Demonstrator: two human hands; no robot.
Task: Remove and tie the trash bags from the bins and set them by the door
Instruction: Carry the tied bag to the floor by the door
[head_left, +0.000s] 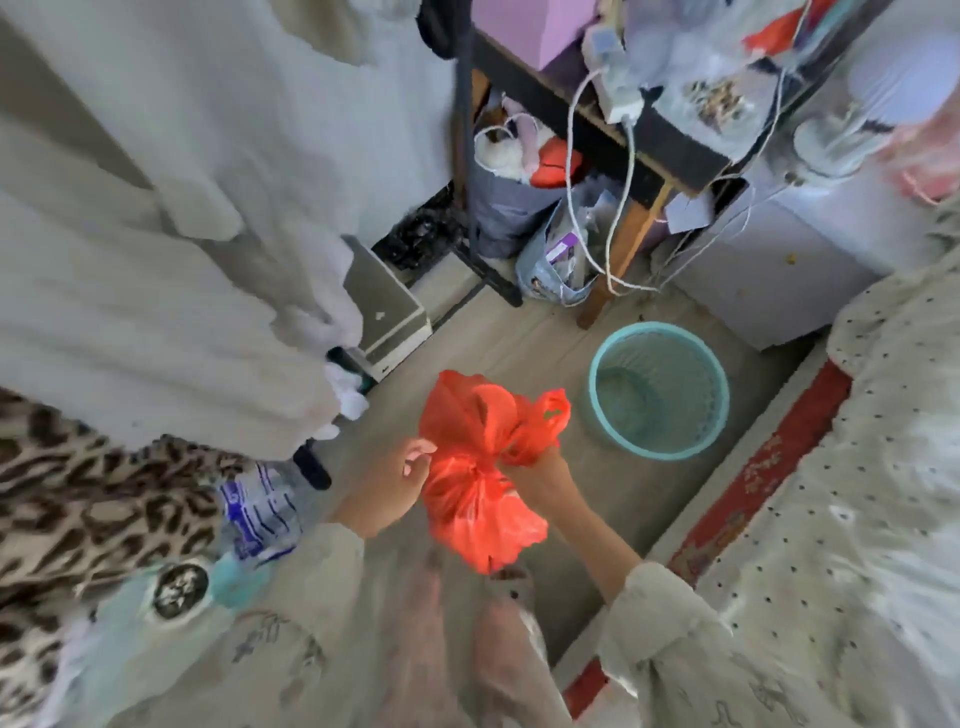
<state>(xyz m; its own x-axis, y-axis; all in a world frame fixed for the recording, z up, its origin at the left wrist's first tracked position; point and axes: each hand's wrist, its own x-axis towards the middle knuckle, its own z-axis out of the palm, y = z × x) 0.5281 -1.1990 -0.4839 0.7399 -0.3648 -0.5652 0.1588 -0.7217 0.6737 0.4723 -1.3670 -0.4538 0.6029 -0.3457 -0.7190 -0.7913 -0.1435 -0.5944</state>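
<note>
Down low and close, the person's left hand (387, 488) and right hand (535, 470) held a red trash bag (478, 467) up in the air, over the floor (524, 343). The bag was out of the bin and hung between the two hands. The left fingers (415, 454) were bent in and pinched the bag's neck on one side. The right hand was closed around the bunched plastic on the other side, with one loose handle sticking up above it. The picture was too blurry to tell if the knot was done.

The bag looked thin, soft and crinkly, and it seemed light, since it hung small and did not pull the hands down. Thin plastic like that could slip or rip, so I think the best place to hold it was the scrunched neck or the two handle flaps, not the round belly.

A little farther away, the green bin (658, 389) stood on the floor, near the bag but not touching it, with no liner inside. No door could be seen.
</note>
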